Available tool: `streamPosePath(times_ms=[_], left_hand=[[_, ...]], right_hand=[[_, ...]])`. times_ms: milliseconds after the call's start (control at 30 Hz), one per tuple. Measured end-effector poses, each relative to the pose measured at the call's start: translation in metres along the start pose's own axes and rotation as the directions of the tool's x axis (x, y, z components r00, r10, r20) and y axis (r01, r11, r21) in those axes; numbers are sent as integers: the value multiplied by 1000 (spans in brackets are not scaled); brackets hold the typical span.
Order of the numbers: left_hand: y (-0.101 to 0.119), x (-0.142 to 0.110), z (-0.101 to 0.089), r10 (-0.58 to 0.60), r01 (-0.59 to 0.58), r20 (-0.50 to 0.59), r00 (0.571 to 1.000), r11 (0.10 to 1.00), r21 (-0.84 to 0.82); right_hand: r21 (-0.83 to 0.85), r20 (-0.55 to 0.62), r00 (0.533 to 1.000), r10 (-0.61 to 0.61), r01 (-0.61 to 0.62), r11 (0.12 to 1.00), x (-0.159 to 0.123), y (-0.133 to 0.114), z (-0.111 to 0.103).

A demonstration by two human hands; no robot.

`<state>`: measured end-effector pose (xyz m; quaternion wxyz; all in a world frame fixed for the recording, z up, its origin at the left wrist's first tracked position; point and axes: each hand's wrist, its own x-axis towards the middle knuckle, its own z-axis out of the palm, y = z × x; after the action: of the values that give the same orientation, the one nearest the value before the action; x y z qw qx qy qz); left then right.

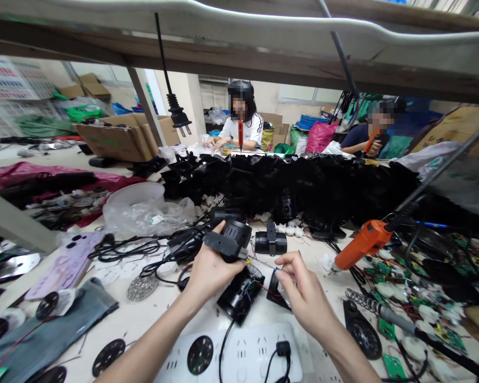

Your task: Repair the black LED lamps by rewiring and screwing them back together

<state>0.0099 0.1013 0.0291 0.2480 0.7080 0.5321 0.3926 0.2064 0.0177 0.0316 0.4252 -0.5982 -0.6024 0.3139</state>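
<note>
My left hand (213,266) is wrapped round a black plastic housing (233,238), raised above the table. Thumb and forefinger of my right hand (303,290) pinch a thin wire (263,261) that stretches toward that housing; its far end is too small to make out. Between and below my hands lies a black cylindrical casing (239,298) with coloured wires showing at its open end. Partly hidden behind my right fingers is another dark part (277,292). A second black cylindrical unit (270,240) rests just beyond my hands.
A white power strip (239,351) lies in front. An orange electric screwdriver (363,244) hangs at right near green circuit boards (399,298). Black parts (303,181) form a heap across the back. A plug (178,114) dangles overhead. Two people sit beyond. A purple phone (66,263) lies left.
</note>
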Motion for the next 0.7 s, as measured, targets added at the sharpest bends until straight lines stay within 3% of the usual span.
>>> streamPosePath(times_ms=[133,200,267,500,700], left_hand=[[5,6,-2,-4,5,16,1000,997,-72],[7,6,1,-9,10,19,1000,997,-73],[7,5,7,-22,24,33,999,999,-44],[11,3,17,-92,94,37,995,994,-61],[12,12,15,-63,66,30,998,994,-84]], right_hand=[[197,-163,979,126,-93,976,4,5,5],[304,-254,950,181,-99,948,6,4,8],[309,-326,929,178,-73,948,7,0,9],[-131,-299,951,75,-119,984,8,-11,-9],[-302,-267,963,-39,-45,952,8,0,-10]])
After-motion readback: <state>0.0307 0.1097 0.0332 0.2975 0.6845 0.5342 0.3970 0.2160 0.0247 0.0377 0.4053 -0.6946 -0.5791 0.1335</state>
